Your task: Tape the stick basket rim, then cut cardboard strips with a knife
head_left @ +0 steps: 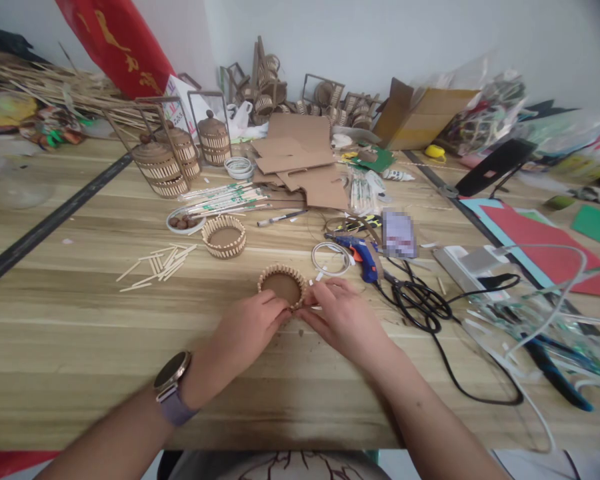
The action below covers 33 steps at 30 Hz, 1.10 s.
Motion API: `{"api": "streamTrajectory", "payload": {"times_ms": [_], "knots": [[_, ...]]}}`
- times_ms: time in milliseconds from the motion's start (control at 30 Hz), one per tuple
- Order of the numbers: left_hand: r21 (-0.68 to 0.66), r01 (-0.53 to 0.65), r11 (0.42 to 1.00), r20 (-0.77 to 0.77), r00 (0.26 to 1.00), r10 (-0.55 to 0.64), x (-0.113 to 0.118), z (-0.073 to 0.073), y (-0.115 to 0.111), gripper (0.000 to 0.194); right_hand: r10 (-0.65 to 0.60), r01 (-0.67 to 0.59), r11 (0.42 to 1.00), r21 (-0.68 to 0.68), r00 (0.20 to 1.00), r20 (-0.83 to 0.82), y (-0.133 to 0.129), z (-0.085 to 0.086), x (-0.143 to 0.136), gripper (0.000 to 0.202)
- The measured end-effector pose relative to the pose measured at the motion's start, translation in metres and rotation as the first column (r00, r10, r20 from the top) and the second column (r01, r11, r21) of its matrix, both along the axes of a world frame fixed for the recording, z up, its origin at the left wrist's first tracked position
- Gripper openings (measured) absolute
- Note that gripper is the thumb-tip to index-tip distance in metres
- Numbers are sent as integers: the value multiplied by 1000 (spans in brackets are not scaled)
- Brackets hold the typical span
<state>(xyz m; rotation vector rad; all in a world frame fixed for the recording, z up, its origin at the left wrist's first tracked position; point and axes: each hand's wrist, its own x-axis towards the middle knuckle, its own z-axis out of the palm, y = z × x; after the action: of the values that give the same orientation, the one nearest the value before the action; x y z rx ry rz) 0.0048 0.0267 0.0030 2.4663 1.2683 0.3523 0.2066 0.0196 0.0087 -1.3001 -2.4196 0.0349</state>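
Observation:
A small round basket (281, 285) with a brown base and a wall of short wooden sticks sits on the wooden table in front of me. My left hand (250, 323) grips its near left side, thumb and fingers closed at the wall. On the near right side, the fingers of my right hand (345, 317) are pinched together against the basket; whatever lies between them is hidden. A similar stick basket (224, 237) stands farther off to the left. Loose short sticks (160, 265) lie scattered left of it.
Right of the basket are a blue hot glue gun (364, 257), a white ring (331, 259) and a coiled black cable (425, 300). Cardboard sheets (300, 157), packaged sticks (225, 200) and finished lidded baskets (157, 163) stand behind. Pliers (555, 373) lie at right.

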Motion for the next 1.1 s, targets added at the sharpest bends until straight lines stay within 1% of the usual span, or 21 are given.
{"api": "streamTrajectory", "payload": {"times_ms": [100,200,333,400,500,600,867,1033,1100], "knots": [[18,-2,1000,42,999,2,-2,-5,0,18,-33,35,996,-84,999,22,0,3,3,21],[40,-1,999,69,998,-1,-2,-8,0,18,-81,93,986,-135,993,88,2,7,8,18],[59,4,998,67,998,-8,-3,-9,1,17,-44,75,974,-215,988,145,6,13,11,8],[62,11,998,72,997,-15,-4,-8,1,16,-22,60,971,-231,986,162,6,15,11,8],[69,24,997,68,997,-29,-5,-6,2,16,-7,42,978,-207,986,168,6,14,11,7],[75,32,997,47,998,-36,-6,-5,2,16,-2,25,990,-141,987,160,6,10,13,7],[94,43,995,40,998,-47,-6,-2,3,19,44,-43,999,-14,995,88,8,3,14,9],[105,81,991,25,996,-84,-9,-1,5,23,62,-63,998,23,997,39,8,2,12,10],[86,91,992,25,995,-93,-11,-2,6,23,65,-66,998,21,998,18,8,2,12,6]]}}
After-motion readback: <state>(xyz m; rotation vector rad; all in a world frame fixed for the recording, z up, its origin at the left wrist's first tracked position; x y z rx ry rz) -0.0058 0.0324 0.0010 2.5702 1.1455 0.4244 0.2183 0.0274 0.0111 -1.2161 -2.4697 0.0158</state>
